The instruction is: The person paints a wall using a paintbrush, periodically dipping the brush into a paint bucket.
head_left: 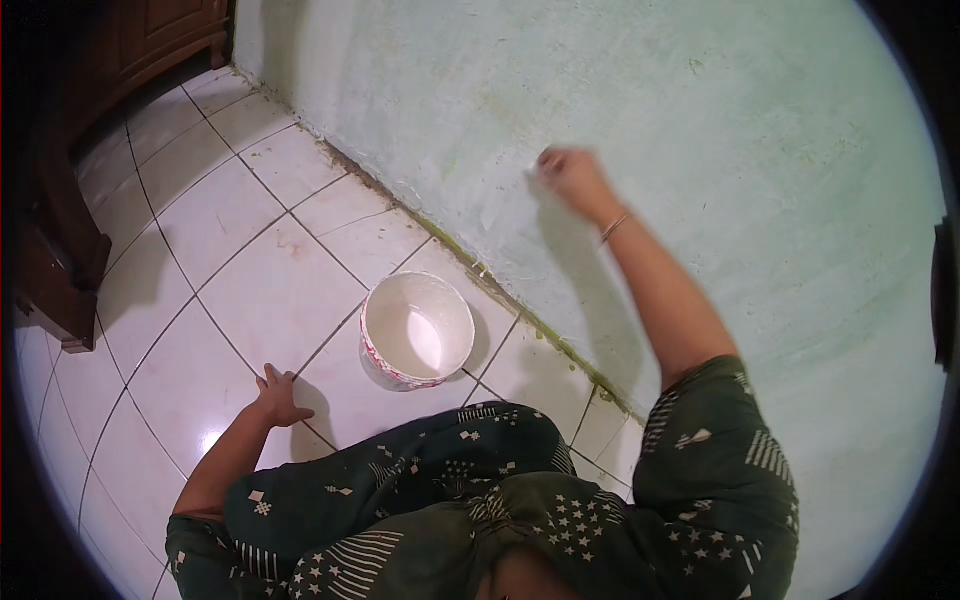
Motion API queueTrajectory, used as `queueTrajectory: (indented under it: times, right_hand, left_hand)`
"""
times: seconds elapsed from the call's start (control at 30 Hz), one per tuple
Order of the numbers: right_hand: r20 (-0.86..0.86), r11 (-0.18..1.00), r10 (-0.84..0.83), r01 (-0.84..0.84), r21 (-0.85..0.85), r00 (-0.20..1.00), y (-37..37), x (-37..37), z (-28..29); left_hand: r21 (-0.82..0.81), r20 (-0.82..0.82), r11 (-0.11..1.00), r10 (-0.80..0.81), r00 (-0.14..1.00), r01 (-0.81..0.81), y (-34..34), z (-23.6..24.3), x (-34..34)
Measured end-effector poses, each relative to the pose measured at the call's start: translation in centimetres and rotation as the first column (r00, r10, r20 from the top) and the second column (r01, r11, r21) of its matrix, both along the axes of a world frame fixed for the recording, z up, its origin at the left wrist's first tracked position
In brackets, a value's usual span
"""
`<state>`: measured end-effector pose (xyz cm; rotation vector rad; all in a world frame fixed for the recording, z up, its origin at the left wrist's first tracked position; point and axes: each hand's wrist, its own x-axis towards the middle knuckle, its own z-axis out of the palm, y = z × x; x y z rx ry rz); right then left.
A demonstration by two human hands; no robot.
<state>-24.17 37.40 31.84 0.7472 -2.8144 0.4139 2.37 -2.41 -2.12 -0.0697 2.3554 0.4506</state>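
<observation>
A white bucket (418, 330) with red markings on its side stands upright on a white tiled floor (265, 265), its round mouth facing the ceiling and its long axis roughly vertical. A bright patch shines at the bottom of its pale interior. Beside it, a person's left hand (283, 402) rests on the tiles, fingers spread, holding nothing. The right hand (575, 178), well apart from the left and blurred, is raised at a pale green wall (760, 160), fingers curled; a small whitish spot shows at its fingertips, but whether the hand grips anything cannot be told. A thin bracelet (614, 228) circles the right wrist. The person wears a dark green garment (440, 450) printed with stars and stripes. A yellow-green seam (532, 316) runs along the wall's foot, and dark wooden furniture (150, 45) stands at upper left.
</observation>
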Motion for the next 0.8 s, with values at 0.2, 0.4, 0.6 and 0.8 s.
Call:
queueTrajectory:
  times: [0.2,0.4,0.6,0.8]
  right_hand:
    - [-0.336,0.986,0.012,-0.067,-0.152,0.942,2.2,0.0,21.5]
    - [-0.906,0.995,0.035,0.066,0.069,0.421,-1.6,4.2,27.8]
    - [-0.832,0.877,0.171,0.302,0.372,0.529,2.6,-0.7,13.1]
    - [-0.322,0.912,0.169,-0.024,0.410,0.932,2.0,5.3,-4.4]
  left_hand:
    - [0.021,0.098,0.991,0.131,0.986,-0.134,1.9,4.1,-0.9]
    - [-0.058,0.134,0.993,0.111,0.985,-0.104,3.0,3.7,-2.1]
    - [-0.032,0.135,0.993,0.117,0.984,-0.113,2.4,4.0,-2.0]
    - [0.007,0.095,0.992,0.124,0.988,-0.125,1.7,3.5,-1.2]
